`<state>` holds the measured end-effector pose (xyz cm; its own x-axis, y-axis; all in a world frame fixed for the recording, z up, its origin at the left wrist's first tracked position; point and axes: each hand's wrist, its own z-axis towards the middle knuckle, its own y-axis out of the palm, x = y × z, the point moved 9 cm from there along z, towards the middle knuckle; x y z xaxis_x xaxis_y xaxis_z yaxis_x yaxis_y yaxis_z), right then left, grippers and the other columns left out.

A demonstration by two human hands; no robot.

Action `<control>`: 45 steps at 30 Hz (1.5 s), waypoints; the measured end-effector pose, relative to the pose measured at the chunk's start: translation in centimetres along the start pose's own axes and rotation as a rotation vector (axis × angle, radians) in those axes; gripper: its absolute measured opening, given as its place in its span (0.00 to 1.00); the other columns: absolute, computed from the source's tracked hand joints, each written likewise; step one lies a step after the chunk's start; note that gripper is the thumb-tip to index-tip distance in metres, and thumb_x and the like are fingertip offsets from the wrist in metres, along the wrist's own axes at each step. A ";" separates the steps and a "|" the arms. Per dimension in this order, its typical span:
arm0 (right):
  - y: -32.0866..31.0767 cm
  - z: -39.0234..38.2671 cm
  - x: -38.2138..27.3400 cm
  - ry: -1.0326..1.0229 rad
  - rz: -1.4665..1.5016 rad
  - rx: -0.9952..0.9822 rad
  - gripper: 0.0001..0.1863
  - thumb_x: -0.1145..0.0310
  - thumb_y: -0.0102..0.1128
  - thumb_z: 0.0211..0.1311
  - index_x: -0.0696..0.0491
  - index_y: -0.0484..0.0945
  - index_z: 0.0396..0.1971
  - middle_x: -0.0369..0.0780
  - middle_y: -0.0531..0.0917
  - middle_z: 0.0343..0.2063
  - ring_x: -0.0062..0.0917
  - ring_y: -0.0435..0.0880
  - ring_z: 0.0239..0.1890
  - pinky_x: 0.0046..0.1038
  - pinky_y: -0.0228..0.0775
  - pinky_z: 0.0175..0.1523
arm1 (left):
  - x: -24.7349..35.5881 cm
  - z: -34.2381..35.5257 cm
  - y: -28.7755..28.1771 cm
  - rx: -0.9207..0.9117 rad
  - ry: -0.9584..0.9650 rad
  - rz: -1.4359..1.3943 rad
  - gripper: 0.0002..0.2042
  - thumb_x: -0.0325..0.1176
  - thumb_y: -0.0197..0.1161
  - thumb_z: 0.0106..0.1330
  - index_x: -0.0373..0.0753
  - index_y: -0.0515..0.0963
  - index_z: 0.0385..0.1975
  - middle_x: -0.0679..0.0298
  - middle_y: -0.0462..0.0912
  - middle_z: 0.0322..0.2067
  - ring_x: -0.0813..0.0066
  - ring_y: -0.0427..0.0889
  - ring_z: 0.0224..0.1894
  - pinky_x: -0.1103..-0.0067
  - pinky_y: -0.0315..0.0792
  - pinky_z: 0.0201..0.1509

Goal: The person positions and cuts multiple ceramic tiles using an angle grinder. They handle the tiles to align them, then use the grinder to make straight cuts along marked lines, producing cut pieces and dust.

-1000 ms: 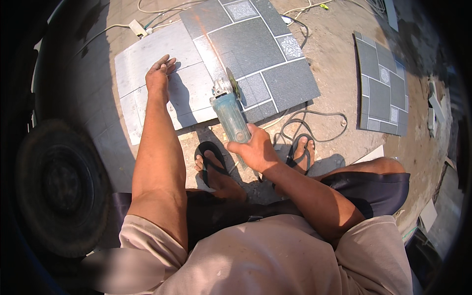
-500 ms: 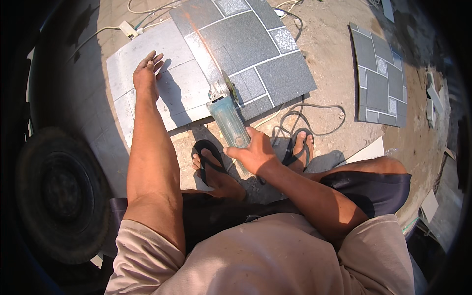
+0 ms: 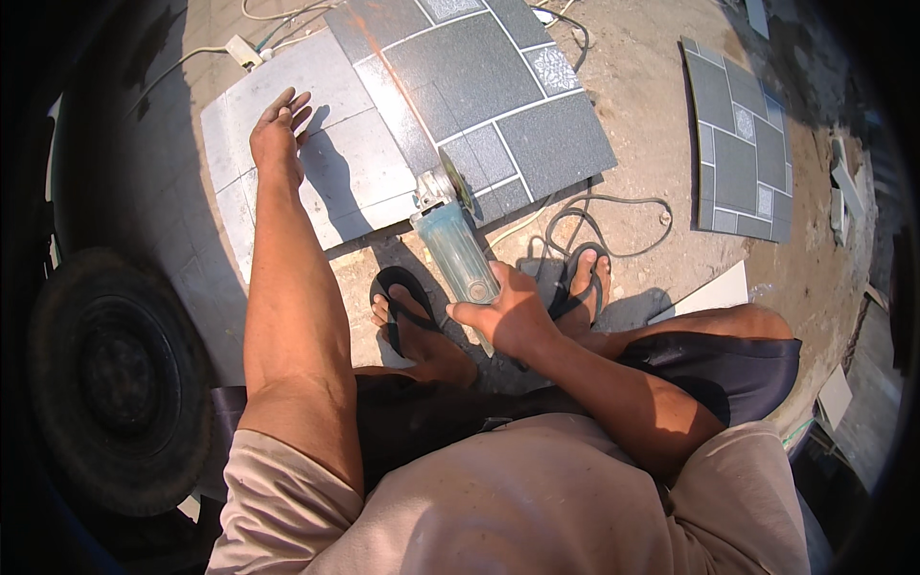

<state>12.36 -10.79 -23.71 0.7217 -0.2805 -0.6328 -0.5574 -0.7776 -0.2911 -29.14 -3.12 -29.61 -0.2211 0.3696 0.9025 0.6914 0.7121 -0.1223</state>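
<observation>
Right hand point(image 3: 516, 311), wrapped round grinder point(image 3: 450, 251), is drawing disc point(image 3: 457, 180) toward grey tile's point(image 3: 474, 84) 6-o'clock edge; left hand point(image 3: 277, 139) is hovering, loosely spread, at 10 o'clock.

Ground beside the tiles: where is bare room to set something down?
Bare ground lies between the centre patterned tile and the separate patterned tile at right, beyond the looped dark cable. It is crowded around the flip-flops, where the cable, the angle grinder and the right hand are close together.
</observation>
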 end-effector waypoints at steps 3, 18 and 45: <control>-0.1 -0.5 -0.1 -0.012 0.069 -0.006 0.39 0.52 0.81 0.58 0.70 0.78 0.57 0.61 0.89 0.45 0.51 0.91 0.51 0.42 0.81 0.57 | 0.5 -0.4 0.4 -0.016 0.005 0.010 0.24 0.33 0.38 0.89 0.39 0.70 0.79 0.58 0.83 0.71 0.58 0.76 0.75 0.57 0.65 0.78; -0.4 -2.7 0.6 0.067 0.035 -0.028 0.41 0.55 0.80 0.56 0.77 0.77 0.56 0.61 0.89 0.35 0.47 0.93 0.40 0.41 0.82 0.47 | 0.8 -0.3 0.2 0.029 0.031 -0.027 0.22 0.29 0.45 0.87 0.37 0.76 0.75 0.59 0.89 0.64 0.59 0.83 0.70 0.60 0.69 0.74; -7.1 12.6 -15.2 -0.454 0.084 0.233 0.28 0.60 0.80 0.57 0.65 0.82 0.49 0.52 0.91 0.34 0.40 0.94 0.38 0.40 0.84 0.46 | -6.1 -4.0 10.1 -0.275 0.258 1.073 0.70 0.66 0.88 0.37 0.71 0.54 0.87 0.67 0.40 0.90 0.53 0.26 0.90 0.41 0.23 0.88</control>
<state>0.17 6.07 -21.13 0.4488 -0.0238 -0.8933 -0.7193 -0.6028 -0.3453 -18.04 -0.59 -34.70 0.7023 0.5530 0.4482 0.5729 -0.0654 -0.8170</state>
